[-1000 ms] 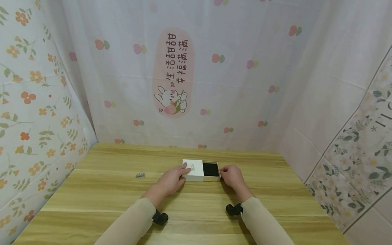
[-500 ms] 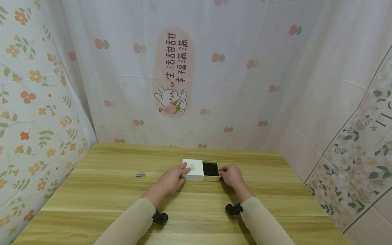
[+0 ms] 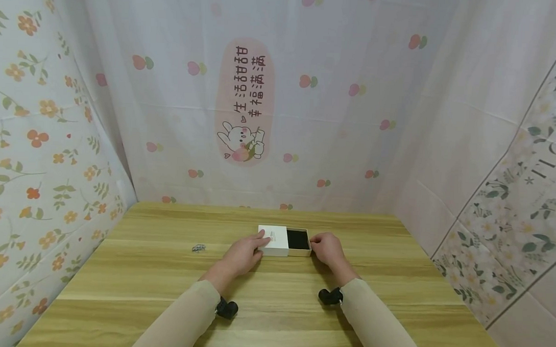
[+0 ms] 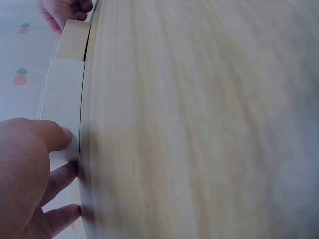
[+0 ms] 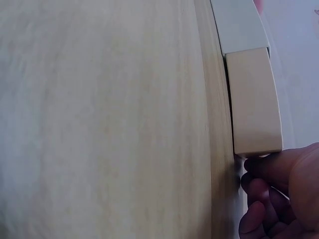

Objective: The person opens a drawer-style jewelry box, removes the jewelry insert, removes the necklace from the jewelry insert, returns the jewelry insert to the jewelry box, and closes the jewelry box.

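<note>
A white drawer-style jewellery box (image 3: 273, 239) lies on the table in the head view, partly pulled apart. Its inner tray (image 3: 298, 253) shows beyond the right end of the white sleeve, with a black lining (image 3: 297, 240) inside. My left hand (image 3: 245, 253) grips the sleeve's left end, thumb along its front side in the left wrist view and fingers over the top. At the tray's right end, my right hand (image 3: 328, 248) pinches the edge; the right wrist view has its thumb (image 5: 271, 167) against the end and the other fingers curled below. Their exact contact is partly hidden.
A small silvery chain-like piece (image 3: 199, 248) lies on the wooden table (image 3: 164, 271), left of the box. Patterned cloth (image 3: 334, 145) hangs behind the table and at both sides. Each wrist bears a black camera mount (image 3: 331, 296).
</note>
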### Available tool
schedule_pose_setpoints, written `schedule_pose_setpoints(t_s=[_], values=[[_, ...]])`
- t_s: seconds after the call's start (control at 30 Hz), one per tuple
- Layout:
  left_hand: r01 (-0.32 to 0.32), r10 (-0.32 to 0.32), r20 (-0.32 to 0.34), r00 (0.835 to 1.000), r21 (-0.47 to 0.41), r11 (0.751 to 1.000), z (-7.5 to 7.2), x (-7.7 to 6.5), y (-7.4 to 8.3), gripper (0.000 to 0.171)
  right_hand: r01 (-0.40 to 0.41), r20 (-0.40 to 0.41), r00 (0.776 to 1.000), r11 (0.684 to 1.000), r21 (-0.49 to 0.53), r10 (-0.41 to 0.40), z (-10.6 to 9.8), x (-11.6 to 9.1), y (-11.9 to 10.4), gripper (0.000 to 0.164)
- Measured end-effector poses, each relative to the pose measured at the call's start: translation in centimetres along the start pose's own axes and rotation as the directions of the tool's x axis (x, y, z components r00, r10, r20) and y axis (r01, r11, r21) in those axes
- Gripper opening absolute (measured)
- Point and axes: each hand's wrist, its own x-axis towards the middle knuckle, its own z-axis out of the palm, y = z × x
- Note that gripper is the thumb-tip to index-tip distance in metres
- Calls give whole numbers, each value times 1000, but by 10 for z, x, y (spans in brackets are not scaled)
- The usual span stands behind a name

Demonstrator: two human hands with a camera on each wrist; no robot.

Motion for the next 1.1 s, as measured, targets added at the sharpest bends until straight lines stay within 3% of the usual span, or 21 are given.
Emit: schedule_pose_setpoints(t_s=[1.1], values=[[-19,19,0,1000,22,1000,-1,-2,2,50,18,-7,1000,1000,5,-18,2,-2,-4,19]])
